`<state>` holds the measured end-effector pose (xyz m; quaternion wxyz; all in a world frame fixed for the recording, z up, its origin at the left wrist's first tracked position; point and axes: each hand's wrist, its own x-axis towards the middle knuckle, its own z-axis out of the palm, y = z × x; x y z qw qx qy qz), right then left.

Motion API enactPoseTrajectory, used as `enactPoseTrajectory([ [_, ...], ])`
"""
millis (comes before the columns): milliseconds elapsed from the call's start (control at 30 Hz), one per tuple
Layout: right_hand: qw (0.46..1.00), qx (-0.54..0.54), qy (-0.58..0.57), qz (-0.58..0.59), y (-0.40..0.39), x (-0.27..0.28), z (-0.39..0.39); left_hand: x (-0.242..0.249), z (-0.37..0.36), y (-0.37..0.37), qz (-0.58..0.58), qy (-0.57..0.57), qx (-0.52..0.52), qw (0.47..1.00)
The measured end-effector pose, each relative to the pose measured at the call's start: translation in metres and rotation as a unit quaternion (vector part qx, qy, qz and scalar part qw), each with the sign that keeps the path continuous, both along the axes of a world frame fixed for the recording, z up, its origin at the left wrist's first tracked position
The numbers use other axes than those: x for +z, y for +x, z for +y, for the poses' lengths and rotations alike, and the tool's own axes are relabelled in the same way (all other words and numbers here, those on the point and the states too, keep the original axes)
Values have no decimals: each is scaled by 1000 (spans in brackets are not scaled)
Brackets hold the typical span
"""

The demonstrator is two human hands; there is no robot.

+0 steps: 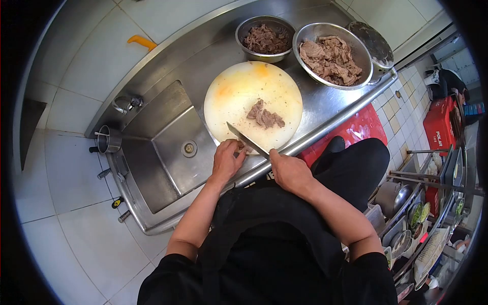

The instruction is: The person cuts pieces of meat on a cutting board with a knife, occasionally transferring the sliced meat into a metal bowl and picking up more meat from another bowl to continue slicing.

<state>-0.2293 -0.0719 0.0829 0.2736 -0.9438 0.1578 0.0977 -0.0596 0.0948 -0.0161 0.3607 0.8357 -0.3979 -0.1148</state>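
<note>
A round white cutting board (229, 96) with yellow-orange stains lies across the sink's edge and the steel counter. My right hand (291, 172) grips a knife (247, 140), its blade slanting up and left over the board's near edge. Just left of the blade, my left hand (227, 161) is closed with curled fingers on a small piece of cooked meat (241, 147), mostly hidden by the fingers. Beyond the blade, a small heap of cut meat (265, 116) rests on the board among scattered crumbs.
Behind the board stand a smaller bowl (249, 51) of darker chopped meat and a larger steel bowl (304, 63) of meat pieces. A sink (168, 147) with a faucet (127, 104) lies left. An orange handle (142, 41) shows at the wall. Shelves with dishes (401, 241) stand right.
</note>
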Motion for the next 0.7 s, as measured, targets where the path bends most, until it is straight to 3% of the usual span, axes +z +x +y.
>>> enactPoseTrajectory([
  [300,999,34,-16,35,24,-25,-1,-1,-10,-7,-41,-10,37,998],
  [700,1000,-10,-7,29,-32,-11,-28,-8,-12,-2,-46,-6,42,998],
])
